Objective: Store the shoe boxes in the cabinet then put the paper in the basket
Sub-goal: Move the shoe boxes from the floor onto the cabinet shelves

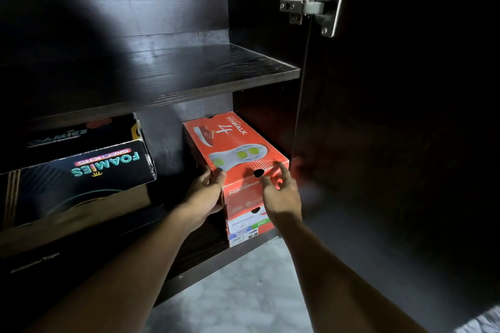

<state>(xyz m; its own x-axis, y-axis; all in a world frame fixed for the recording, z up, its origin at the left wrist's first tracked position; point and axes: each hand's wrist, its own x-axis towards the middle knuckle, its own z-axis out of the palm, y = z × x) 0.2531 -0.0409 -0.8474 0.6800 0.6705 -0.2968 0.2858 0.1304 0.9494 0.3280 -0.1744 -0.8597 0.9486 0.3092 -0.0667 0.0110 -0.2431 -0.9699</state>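
An orange shoe box [232, 143] lies on the lower shelf of a dark wooden cabinet [205, 73], at its right side. My left hand [205, 192] grips the box's front left corner, thumb on the lid. My right hand [281, 194] rests with spread fingers against the box's front end, fingertips near the lid's edge. A black shoe box with colourful lettering [78, 170] sits to the left on the same shelf, on top of other boxes. No paper or basket is in view.
The upper shelf [167, 62] holds nothing I can see. The open cabinet door [392, 116] stands at the right, its metal hinge [311, 5] above. Grey floor [243, 292] shows below the cabinet's bottom edge.
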